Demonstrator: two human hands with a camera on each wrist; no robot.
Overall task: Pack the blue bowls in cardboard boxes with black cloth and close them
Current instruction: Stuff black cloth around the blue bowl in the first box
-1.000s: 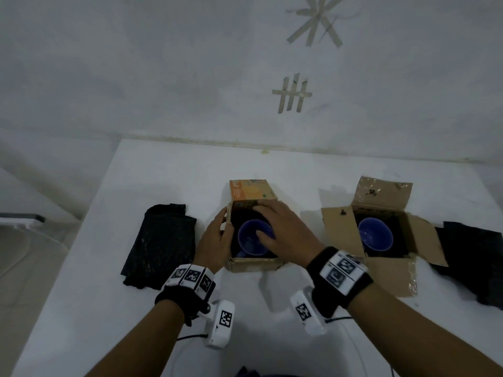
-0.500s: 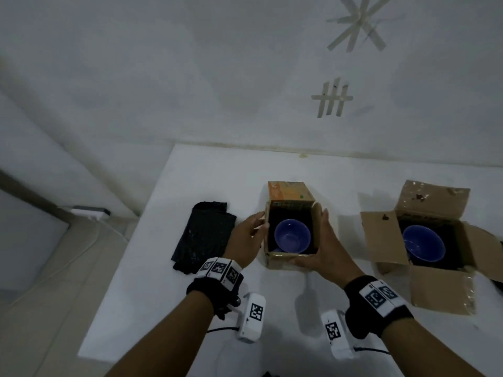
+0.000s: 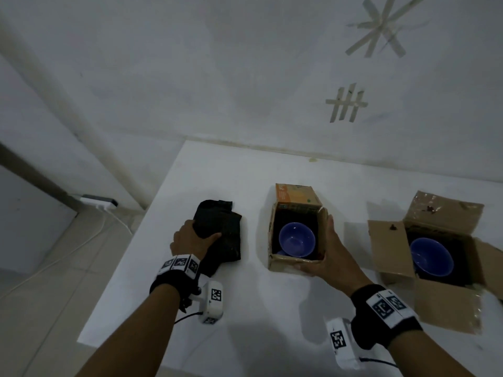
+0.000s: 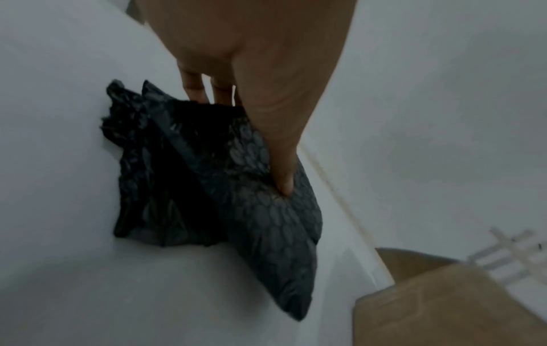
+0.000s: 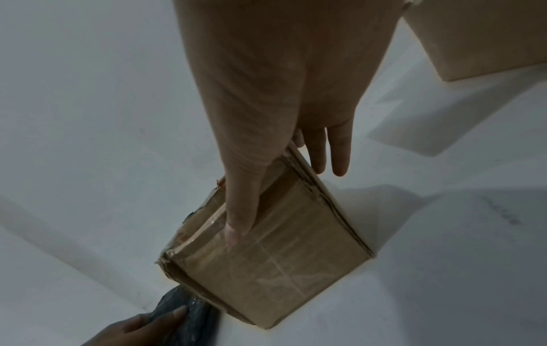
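White tabletop (image 3: pixel 245 308) fills the near ground, and both arms reach out over it, each wrist strapped with a black band and a white camera unit. On the left, the left hand (image 3: pixel 190 240) grasps the black cloth (image 3: pixel 220 235): thumb pressed on top, fingers tucked beneath, and the wrist view shows a fold of the patterned fabric lifting off the surface while the rest lies crumpled on the table. Just to its right, the right hand (image 3: pixel 330 257) clasps the small cardboard box (image 3: pixel 283 261) at its near right corner, thumb flat along the front wall, fingers straight down the right side. Inside that box, on dark lining, a blue bowl (image 3: pixel 296 239) sits upright; the printed orange flap (image 3: pixel 296 195) stands open at the back. Farther right, well apart, a larger cardboard box (image 3: pixel 446 314) has all flaps spread, holding a second blue bowl (image 3: pixel 431 257) on black lining. Beyond the table edge, a pale wall (image 3: pixel 217 77) carries strips of tape (image 3: pixel 347 104); down at far left, a power strip (image 3: pixel 99 201) lies on the tiled floor.
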